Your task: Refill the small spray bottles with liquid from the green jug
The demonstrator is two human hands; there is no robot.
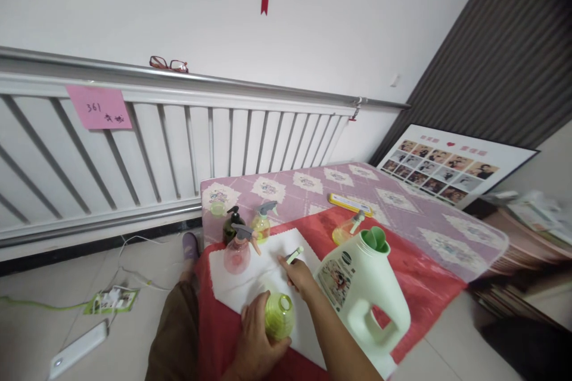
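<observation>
My left hand [257, 333] is wrapped around a small yellow-green spray bottle body [279, 315], holding it upright on a white cloth [250, 277]. Just beyond it, my right hand [298, 277] pinches a pale green spray-head part [294, 255] above the cloth. A large white detergent jug [361, 286] with an open green spout [374, 239] stands right beside my right forearm.
A pink spray bottle [237, 250], a dark green pump bottle [232, 223] and a yellow-green spray bottle [261, 223] stand at the cloth's far edge. An orange bottle [347, 229] lies on the red cover [420, 280], a yellow flat box [351, 204] behind. Radiator [179, 143] and photo board [451, 164] beyond.
</observation>
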